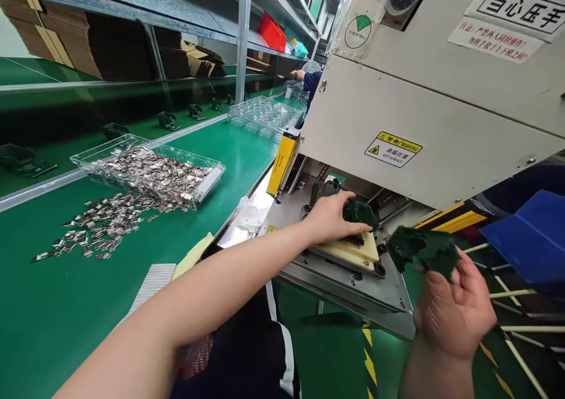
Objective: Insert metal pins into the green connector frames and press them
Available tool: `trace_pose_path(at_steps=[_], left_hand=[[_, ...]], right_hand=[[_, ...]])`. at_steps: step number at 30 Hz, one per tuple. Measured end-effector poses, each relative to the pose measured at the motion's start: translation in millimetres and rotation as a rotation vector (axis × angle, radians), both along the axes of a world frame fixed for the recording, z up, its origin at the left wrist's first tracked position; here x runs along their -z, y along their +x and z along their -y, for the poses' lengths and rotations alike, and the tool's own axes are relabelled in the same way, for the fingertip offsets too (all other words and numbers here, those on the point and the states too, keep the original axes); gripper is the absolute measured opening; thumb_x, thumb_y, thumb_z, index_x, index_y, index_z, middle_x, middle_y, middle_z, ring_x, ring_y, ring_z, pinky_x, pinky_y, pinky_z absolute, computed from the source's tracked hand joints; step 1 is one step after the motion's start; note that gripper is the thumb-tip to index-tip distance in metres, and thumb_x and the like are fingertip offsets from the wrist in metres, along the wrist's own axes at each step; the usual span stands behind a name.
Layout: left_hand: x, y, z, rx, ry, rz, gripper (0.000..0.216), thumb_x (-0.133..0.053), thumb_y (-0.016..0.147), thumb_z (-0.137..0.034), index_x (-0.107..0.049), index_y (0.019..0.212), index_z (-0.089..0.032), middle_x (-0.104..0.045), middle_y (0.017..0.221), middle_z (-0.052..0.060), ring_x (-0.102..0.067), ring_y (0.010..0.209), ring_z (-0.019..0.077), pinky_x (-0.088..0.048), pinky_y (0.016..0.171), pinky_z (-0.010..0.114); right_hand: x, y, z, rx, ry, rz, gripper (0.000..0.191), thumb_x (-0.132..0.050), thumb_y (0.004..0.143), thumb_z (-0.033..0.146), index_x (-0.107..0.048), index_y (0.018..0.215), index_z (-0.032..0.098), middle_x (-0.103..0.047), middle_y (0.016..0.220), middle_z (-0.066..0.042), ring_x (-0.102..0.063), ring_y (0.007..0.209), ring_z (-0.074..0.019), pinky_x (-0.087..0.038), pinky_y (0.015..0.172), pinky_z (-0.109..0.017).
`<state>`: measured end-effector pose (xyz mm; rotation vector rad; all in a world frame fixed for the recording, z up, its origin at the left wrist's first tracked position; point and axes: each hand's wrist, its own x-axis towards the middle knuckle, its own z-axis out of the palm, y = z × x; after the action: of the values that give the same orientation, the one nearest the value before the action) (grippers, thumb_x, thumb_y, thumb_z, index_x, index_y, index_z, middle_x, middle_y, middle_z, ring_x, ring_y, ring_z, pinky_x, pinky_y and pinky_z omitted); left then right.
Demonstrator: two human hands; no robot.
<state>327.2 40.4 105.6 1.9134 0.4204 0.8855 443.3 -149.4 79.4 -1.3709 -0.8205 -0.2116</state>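
My left hand [333,219] reaches under the front of a press machine [441,134]. Its thumb and fingers are closed around the edges of a dark moulded plastic part [359,212], which is over a cream fixture block [348,253] on the machine's metal base. To the right, in front of the base, my right hand [461,305] grips a second dark plastic part [426,250] by its lower right edge. This part is tilted in the air, apart from the fixture. The palm of my right hand partly hides its own fingertips.
On the green bench, a transparent tray [207,182] is heaped with small metal pieces, and a loose pile [106,222] lies beside it. Clear blister trays [267,113] stand farther back. A yellow sensor bar [282,162] edges the opening; a blue bin [529,240] is at right. Another person's hand [299,75] shows behind.
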Motion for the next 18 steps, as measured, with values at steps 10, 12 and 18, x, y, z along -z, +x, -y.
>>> trace_pose_path(at_steps=[10,12,18], left_hand=[[55.8,-194.7,-5.4,-0.137,-0.31,-0.083,0.048,-0.082,0.059,-0.031,-0.067,0.105,-0.024,-0.066,0.09,0.003,-0.066,0.079,0.0189,-0.056,0.075,0.033],[74.8,-219.0,-0.8,-0.166,-0.343,-0.168,0.05,-0.082,0.059,-0.029,-0.067,0.107,-0.028,-0.067,0.093,0.001,-0.067,0.087,0.0215,-0.056,0.077,0.03],[94.1,-219.3,2.9,0.041,-0.409,-0.279,0.052,-0.081,0.059,-0.027,-0.066,0.108,-0.029,-0.037,0.151,0.008,-0.057,0.118,0.0322,-0.047,0.096,0.044]], right_hand=[[-16.3,41.0,-68.6,-0.371,-0.556,0.258,0.063,-0.077,0.069,0.053,-0.059,0.121,0.022,-0.066,0.106,-0.01,-0.061,0.102,-0.0288,-0.051,0.087,-0.044],[-18.2,39.9,-70.5,-0.472,-0.623,0.244,0.062,-0.076,0.072,0.052,-0.057,0.123,0.022,-0.067,0.108,-0.01,-0.061,0.105,-0.0286,-0.049,0.092,-0.044],[-17.4,40.1,-57.0,-0.39,-0.73,0.268,0.076,-0.07,0.074,0.058,-0.045,0.138,0.026,-0.06,0.127,-0.011,-0.055,0.117,-0.0315,-0.045,0.097,-0.047]])
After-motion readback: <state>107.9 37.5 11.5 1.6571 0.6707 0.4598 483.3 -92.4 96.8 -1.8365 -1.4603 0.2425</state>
